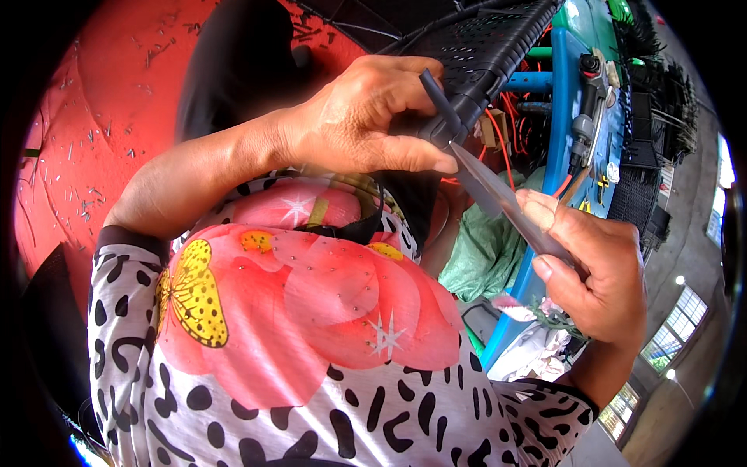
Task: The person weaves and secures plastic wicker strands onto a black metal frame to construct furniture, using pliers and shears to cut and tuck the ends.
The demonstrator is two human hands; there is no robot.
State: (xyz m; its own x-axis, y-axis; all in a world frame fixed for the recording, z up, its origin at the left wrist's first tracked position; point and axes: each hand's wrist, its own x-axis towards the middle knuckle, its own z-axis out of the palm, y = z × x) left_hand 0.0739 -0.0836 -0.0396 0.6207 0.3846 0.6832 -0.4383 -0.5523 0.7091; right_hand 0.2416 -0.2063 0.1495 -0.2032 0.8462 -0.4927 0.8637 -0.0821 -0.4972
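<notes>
My left hand (362, 117) is closed around the end of a dark woven plastic frame piece (475, 93), its thumb stretched along the near side. A flat black plastic strip (440, 101) sticks up loose beside those fingers. In my right hand (595, 268) a knife with a grey pointed blade (486, 187) is pinched between thumb and fingers. The blade tip lies right at the frame's end, close to my left thumb; whether it touches the strip I cannot tell. The knife's handle is mostly hidden in my right palm.
On the right, a blue table (562, 117) carries a power tool (585, 117) with an orange hose. Green sacking (486, 253) hangs below it. Dark woven pieces (642, 148) stand beyond. Small black scraps lie on the red floor (85, 148) at left.
</notes>
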